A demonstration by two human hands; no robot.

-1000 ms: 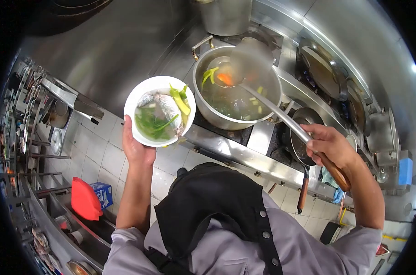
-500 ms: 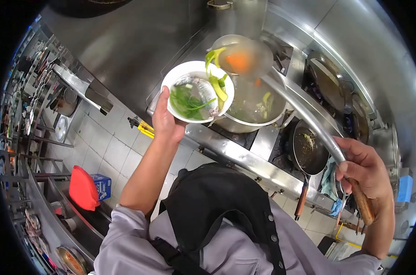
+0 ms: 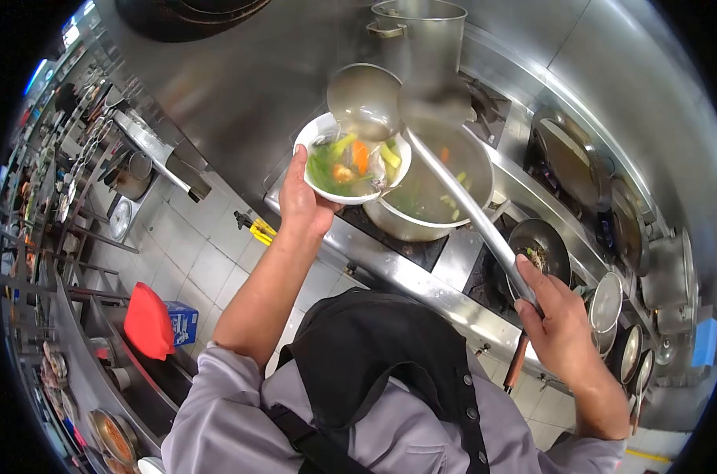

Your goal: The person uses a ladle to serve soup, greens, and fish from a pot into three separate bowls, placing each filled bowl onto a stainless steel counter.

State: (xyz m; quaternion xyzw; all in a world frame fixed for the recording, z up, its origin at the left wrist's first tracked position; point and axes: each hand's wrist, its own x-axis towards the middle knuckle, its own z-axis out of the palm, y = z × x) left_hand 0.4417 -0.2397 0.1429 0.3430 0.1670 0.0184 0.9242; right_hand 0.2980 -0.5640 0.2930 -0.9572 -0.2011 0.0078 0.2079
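My left hand (image 3: 305,197) is closed on the left side of a white bowl (image 3: 311,175), thumb over the rim. Inside the bowl lies soup (image 3: 347,164) with green leaves, an orange carrot piece, yellow-green vegetable pieces and silvery pieces that look like fish. The fingers of my right hand (image 3: 552,312) wrap around the long handle of a large metal ladle (image 3: 366,93). Its scoop is tilted over the far rim of the bowl and holds little that I can see. Just right of the bowl, a big pot (image 3: 414,227) of cloudy broth with vegetable bits stands on the stove.
A tall steel stockpot (image 3: 433,47) stands behind. Right of the big pot sit a frying pan (image 3: 552,237) with its handle toward me and large woks (image 3: 568,158). On the left are a red container (image 3: 148,322), a blue box (image 3: 181,320) and shelving with pans.
The ladle has tipped and moved left over the bowl. Carrot and vegetable pieces now lie in the bowl with more liquid. My right hand has moved left and slightly up.
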